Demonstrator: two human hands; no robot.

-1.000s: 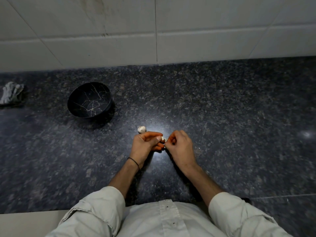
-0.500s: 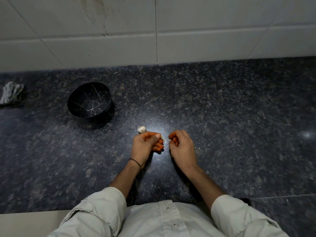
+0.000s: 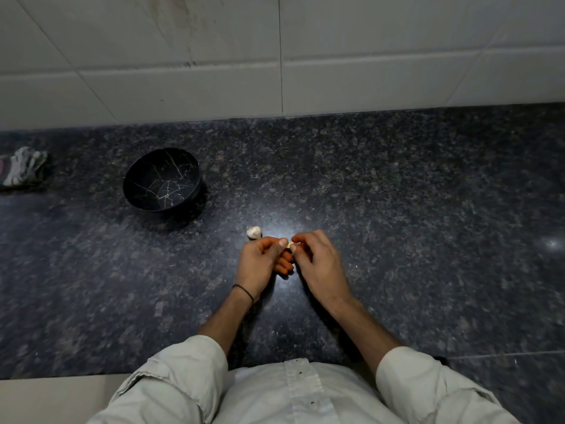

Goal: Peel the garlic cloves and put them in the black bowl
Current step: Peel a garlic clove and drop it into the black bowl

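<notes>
**A:** What do the fingers point(image 3: 301, 239) have?

**B:** A small pale garlic clove point(image 3: 289, 245). It is pinched between the thumb and curled fingers of the left hand point(image 3: 263, 261) and the fingertips of the right hand point(image 3: 319, 264). Both hands grip it low over the table point(image 3: 397, 209), and most of the clove is hidden.

**A:** Any more garlic?

**B:** One whitish piece of garlic point(image 3: 254, 232) lies on the table just beyond the left hand's knuckles. I cannot tell whether they touch.

**A:** And the black bowl point(image 3: 153, 174)?

**B:** Upright on the table, well to the left and farther back, apart from both hands. Pale vein-like lines mark its inside.

**A:** Farther out?

**B:** A thin dark band point(image 3: 243, 290) on the left wrist, pale rolled sleeves point(image 3: 183, 368), a crumpled cloth point(image 3: 23, 169) at the far left edge, and white tiles point(image 3: 367, 56) behind the table.
</notes>
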